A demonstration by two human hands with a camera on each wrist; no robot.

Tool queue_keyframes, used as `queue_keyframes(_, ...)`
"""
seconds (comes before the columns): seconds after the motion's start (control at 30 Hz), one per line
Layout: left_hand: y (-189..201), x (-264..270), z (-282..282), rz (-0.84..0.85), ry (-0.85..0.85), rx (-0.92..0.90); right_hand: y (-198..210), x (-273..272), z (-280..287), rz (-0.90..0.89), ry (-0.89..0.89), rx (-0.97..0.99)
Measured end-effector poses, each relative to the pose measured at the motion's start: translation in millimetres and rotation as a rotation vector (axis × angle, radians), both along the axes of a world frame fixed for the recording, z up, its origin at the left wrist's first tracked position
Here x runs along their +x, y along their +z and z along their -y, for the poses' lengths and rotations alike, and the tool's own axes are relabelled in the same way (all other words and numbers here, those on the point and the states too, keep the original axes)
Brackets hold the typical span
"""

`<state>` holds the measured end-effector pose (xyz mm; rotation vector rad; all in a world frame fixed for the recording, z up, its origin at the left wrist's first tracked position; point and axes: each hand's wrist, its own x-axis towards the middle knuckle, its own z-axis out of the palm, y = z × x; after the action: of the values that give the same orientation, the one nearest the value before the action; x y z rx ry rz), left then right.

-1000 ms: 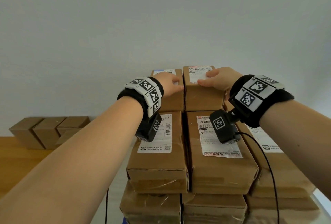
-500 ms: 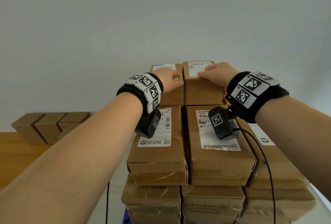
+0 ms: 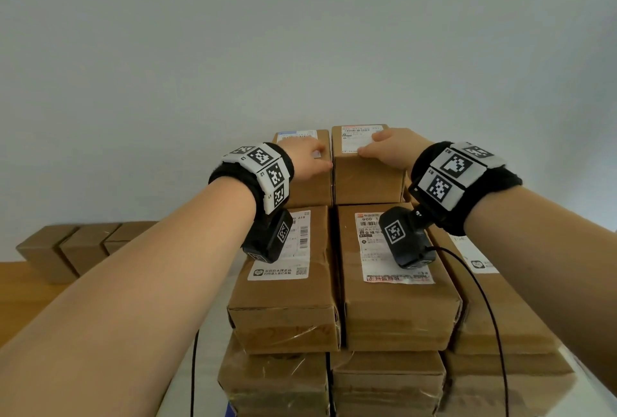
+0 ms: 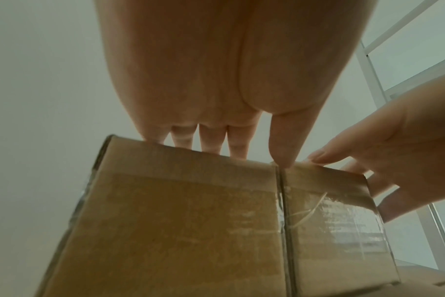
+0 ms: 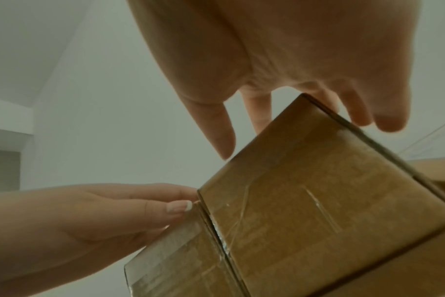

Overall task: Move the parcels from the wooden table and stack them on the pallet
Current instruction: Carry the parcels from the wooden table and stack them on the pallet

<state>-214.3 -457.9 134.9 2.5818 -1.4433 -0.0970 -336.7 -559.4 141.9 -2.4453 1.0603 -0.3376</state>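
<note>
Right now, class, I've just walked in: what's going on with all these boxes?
A person is stacking cardboard parcels. Each hand rests on top of one of the two uppermost parcels, side by side at the back of the stack: the left hand on the left top parcel, the right hand on the right top parcel, fingers laid flat over the top edges. More parcels wait on the wooden table to the left.
</note>
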Motion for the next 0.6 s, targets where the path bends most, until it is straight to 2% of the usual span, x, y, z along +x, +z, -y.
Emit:
queue_keyframes(0.07, 1, 0, -1, 0.004, 0.005, -0.036, 0, -1, 2, 0.051, -0.012, -0.011)
queue_keyframes(0.17, 7, -3, -8, -0.017, -0.003, -0.161, 1, -4, 0, 0.23, -0.011, 0.043)
queue_keyframes(0.33, 24, -6, -29, -0.047, -0.001, -0.37, 13, 0, -14, 0.47, 0.113, 0.085)
queue_keyframes(0.47, 26, -10, -56, -0.07, 0.066, -0.502, 18, 9, -29, 0.639, 0.181, 0.315)
queue_keyframes(0.6, 19, -13, -88, -0.078, 0.195, -0.622, 13, 18, -50, 0.678, 0.285, 0.544)
